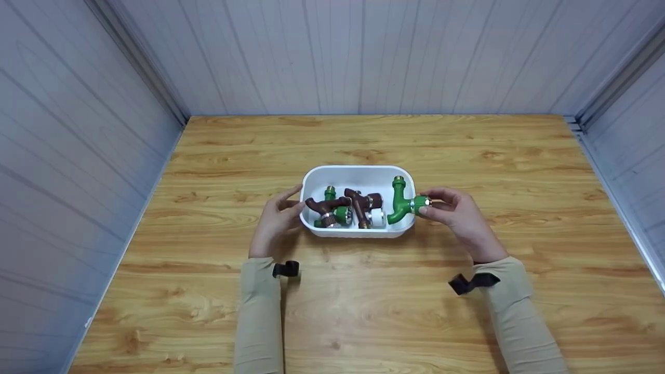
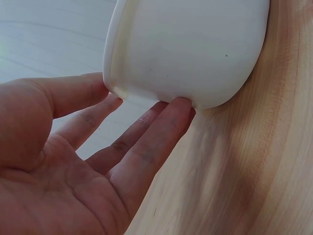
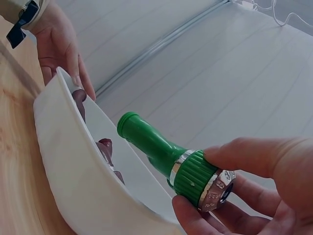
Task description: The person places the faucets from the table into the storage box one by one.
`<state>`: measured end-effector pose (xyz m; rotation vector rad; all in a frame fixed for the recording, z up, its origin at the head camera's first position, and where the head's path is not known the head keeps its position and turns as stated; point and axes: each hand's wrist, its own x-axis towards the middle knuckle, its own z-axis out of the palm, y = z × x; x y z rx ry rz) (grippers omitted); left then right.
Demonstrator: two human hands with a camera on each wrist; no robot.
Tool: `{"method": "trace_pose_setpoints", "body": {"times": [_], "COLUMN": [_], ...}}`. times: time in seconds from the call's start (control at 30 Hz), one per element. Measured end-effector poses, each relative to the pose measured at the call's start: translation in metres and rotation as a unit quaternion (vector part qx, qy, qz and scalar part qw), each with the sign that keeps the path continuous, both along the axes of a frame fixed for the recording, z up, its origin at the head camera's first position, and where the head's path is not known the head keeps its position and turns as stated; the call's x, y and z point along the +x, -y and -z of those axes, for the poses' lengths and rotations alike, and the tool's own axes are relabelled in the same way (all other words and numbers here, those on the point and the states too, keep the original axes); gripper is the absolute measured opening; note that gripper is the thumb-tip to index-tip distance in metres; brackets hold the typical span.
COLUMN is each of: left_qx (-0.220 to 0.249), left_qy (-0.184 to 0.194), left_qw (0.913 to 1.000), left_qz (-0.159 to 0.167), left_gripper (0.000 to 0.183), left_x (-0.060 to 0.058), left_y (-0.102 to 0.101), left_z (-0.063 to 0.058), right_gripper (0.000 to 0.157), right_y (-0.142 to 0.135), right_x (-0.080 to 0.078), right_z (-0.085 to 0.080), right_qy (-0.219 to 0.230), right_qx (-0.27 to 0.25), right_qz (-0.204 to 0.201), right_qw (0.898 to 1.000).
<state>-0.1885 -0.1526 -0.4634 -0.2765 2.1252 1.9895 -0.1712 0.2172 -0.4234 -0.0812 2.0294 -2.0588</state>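
Note:
A white oblong tub (image 1: pixel 358 233) stands on the wooden table and holds several plastic taps. At its left end lie a brown tap (image 1: pixel 322 206) and, partly beneath it, a green one (image 1: pixel 343 214). Nearer the middle are another brown tap (image 1: pixel 357 204) and a white knob (image 1: pixel 377 217). My right hand (image 1: pixel 455 213) pinches a green tap (image 3: pixel 151 142) by its ribbed knob, over the tub's right end. With straight fingers, my left hand (image 1: pixel 278 221) touches the tub's left end; the left wrist view shows its fingertips (image 2: pixel 180 105) against the outer wall.
The wood-grain table (image 1: pixel 363 311) extends around the tub on every side. Pale panel walls (image 1: pixel 332 57) enclose it at the back, left and right. A black strap (image 1: pixel 286 268) is on the left sleeve, another strap (image 1: pixel 474 282) on the right. A white cable (image 3: pixel 288 19) shows in the right wrist view.

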Motion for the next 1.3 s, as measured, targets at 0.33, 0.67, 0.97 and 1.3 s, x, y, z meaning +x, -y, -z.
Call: {"method": "trace_pose_setpoints", "body": {"times": [0.33, 0.67, 0.97, 1.3], "left_qx": [0.013, 0.014, 0.021, 0.021], "left_qy": [0.004, 0.001, 0.007, 0.006], "left_qw": [0.9999, 0.9999, 0.9997, 0.9997], "left_qz": [-0.009, 0.006, 0.009, 0.009], "left_gripper": [0.043, 0.043, 0.043, 0.043], "left_x": [0.002, 0.002, 0.002, 0.004], "left_y": [0.0, 0.001, 0.001, 0.0], "left_z": [0.001, -0.001, 0.001, -0.005], "right_gripper": [0.047, 0.047, 0.049, 0.048], "right_y": [0.01, 0.018, 0.022, 0.027], "right_x": [-0.004, -0.009, -0.013, -0.014], "right_z": [0.004, 0.007, 0.006, 0.006], "right_qy": [0.015, 0.021, 0.021, 0.024], "right_qx": [0.016, 0.017, 0.011, 0.023], "right_qz": [0.005, 0.002, 0.004, 0.001], "right_qw": [1.0, 1.0, 1.0, 0.999]}}
